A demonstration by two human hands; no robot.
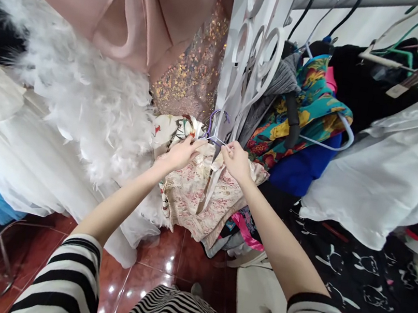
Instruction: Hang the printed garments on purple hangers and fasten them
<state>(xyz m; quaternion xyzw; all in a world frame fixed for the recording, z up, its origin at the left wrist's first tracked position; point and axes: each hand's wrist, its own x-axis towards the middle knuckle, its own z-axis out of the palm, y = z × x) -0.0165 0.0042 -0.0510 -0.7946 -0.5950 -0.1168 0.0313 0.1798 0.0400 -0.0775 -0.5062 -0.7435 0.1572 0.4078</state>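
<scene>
While the hands (180, 153) pinch a hanger (213, 139), floral fabric (195, 194) hangs below.

Eyes on the floral garment (198, 191) and all around it, and no word, label, brand or number can be read!

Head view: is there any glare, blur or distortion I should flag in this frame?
Head view: bright glare spots on the glossy red floor tiles; strong wide-angle stretching toward the edges, bending the striped sleeves; left hand and right hand look sharp, without obvious blur.
</scene>
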